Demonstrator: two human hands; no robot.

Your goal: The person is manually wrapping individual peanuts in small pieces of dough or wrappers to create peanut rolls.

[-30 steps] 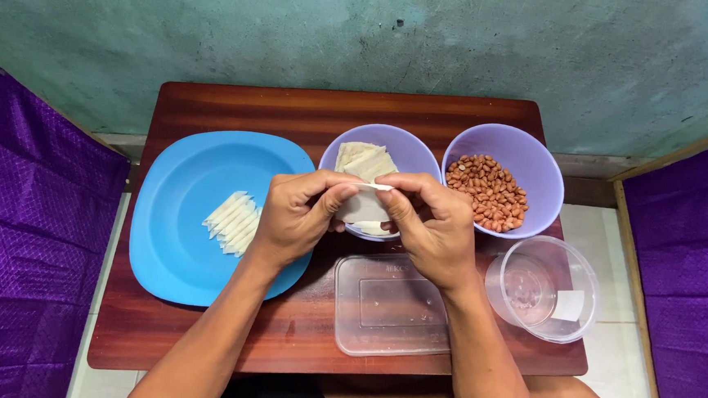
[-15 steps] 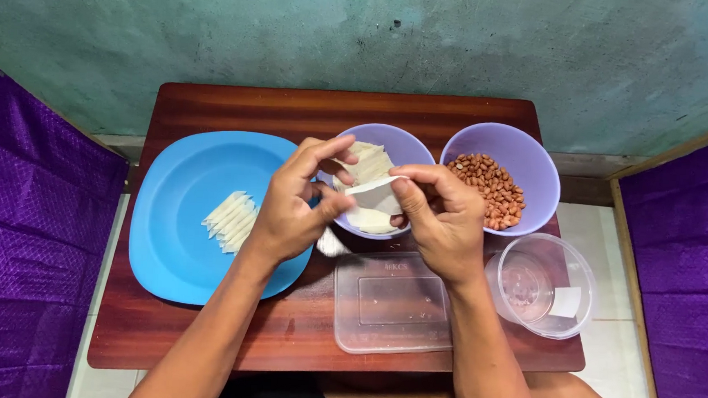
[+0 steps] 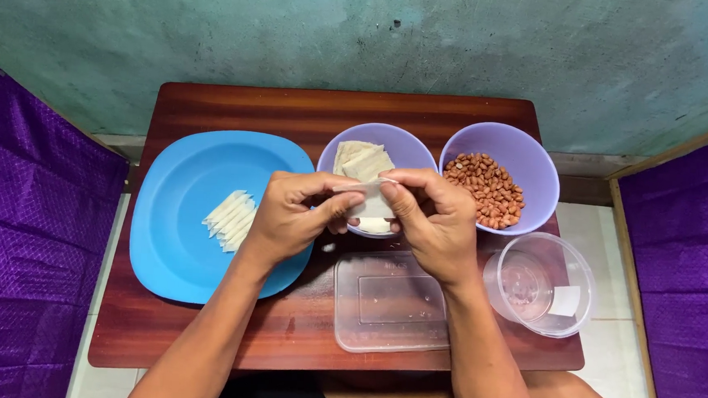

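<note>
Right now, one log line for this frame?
left hand: pinching wrapper | right hand: pinching wrapper | plate: rolled pieces | bowl: peanuts

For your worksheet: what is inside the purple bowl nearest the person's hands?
The purple bowl holds pale, flat wrapper sheets, stacked at its far side. The left hand and right hand, pinching one wrapper together, cover the bowl's near half, so what lies there is hidden.

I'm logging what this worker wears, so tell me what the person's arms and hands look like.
Both arms are bare to the bottom edge of the picture, with no sleeves in sight. The left hand and right hand wear no gloves. No rings, watch or wristbands show on either. The fingernails look short and unpainted.
</note>
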